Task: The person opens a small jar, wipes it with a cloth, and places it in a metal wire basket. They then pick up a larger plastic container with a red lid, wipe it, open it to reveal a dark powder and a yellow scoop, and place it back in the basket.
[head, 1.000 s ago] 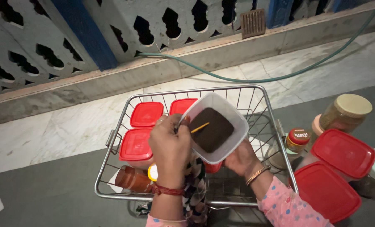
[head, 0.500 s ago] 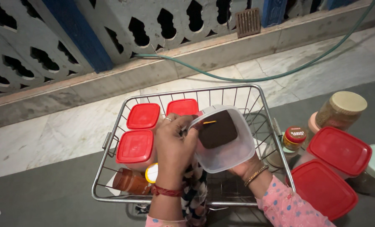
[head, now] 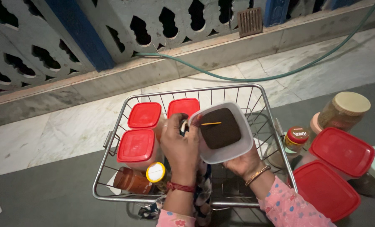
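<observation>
While my right hand [head: 247, 163] cups the open tub [head: 223, 132] from below at frame centre, it feels light, thin-walled and tippy. My left hand [head: 180, 147] has its fingers [head: 183, 126] closed on the near rim, the best hold since the dark powder [head: 220, 128] could spill.

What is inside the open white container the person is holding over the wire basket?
The white container holds dark brown powder with a thin yellow stick lying on it. The left hand covers the stick's near end; the powder's depth cannot be seen.

Red-lidded boxes [head: 144, 114] crowd the wire basket's [head: 261, 96] left (probably four); right side open.
</observation>
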